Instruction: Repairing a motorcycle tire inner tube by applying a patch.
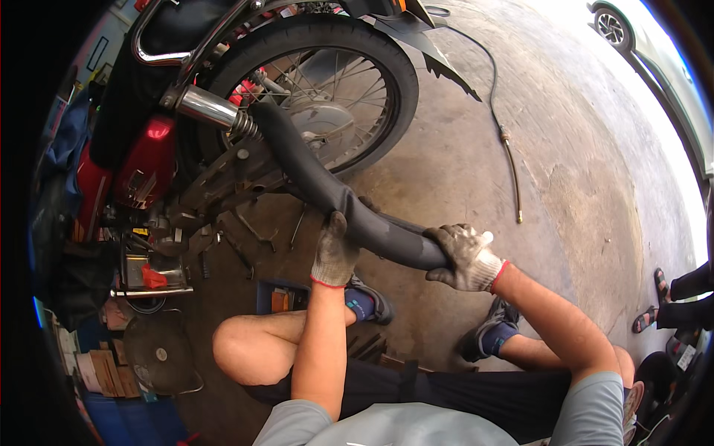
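Observation:
A black rubber inner tube [320, 182], partly filled out and kinked near its middle, stretches from beside the motorcycle's rear wheel toward me. My left hand [335, 253], in a dirty white work glove, grips it from below at the kink; its fingers are partly hidden behind the rubber. Wrapped round the near right end is my right hand [465, 256], gloved the same way. A thinner stretch of the tube shows behind the thick part. The spoked rear wheel [405, 97], with its tyre, lies just beyond, next to a chrome shock absorber [212, 108].
The red motorcycle [141, 160] fills the upper left. Several tools, including a wrench [256, 232], lie on the concrete floor below it. An air hose [512, 171] runs across the floor at right. Another person's sandalled feet [645, 320] stand far right; a car [654, 52] is beyond.

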Motion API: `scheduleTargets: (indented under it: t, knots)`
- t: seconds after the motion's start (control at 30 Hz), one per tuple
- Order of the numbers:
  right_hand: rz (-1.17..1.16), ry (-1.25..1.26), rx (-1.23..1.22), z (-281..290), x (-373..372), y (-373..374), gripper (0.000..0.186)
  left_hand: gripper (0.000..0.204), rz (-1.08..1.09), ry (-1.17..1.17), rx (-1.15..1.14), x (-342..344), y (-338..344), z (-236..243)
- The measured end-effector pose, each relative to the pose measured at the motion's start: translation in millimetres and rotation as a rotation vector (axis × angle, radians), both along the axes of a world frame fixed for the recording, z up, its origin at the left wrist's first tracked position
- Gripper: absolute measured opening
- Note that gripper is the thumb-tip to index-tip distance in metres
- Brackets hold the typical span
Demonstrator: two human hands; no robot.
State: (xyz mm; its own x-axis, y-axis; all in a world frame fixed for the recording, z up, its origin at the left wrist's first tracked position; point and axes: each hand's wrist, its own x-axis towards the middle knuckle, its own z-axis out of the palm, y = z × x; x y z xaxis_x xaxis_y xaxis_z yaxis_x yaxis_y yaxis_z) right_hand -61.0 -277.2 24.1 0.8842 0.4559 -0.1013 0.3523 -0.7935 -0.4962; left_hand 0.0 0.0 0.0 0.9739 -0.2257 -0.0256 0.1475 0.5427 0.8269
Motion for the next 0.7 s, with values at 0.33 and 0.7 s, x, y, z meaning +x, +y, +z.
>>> scheduleTargets:
  t: [0.33,0.7]
  knots:
    - [-0.027,0.078,0.056,-6,-21,29,0.08,0.076,0.152,0.088,-0.104,-19,0,-5]
    - [0.1,0.202,0.172,-11,-28,79,0.083,0.05,0.575,0.382,-0.05,-61,66,-39]
